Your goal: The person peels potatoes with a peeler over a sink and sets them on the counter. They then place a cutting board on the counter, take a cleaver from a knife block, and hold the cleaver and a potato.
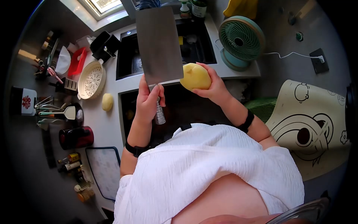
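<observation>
My left hand (146, 100) is closed around the handle of a wide-bladed cleaver (158, 46), whose blade points up and away from me. In my right hand (214, 85) sits a peeled yellow potato (196, 77), gripped from its right side by fingers and thumb. The potato is right beside the blade's lower right edge; whether they touch I cannot tell. Both hands are raised in front of my body, near the sink's front edge. Another peeled potato (107, 102) lies on the counter to the left.
A dark double sink (203, 48) lies behind the cleaver. To the left stand a cream colander (91, 80), a red tray (77, 61), a utensil holder and a dark red canister (76, 137). A cutting board (103, 171) lies nearer. A green fan (240, 43) stands at the right.
</observation>
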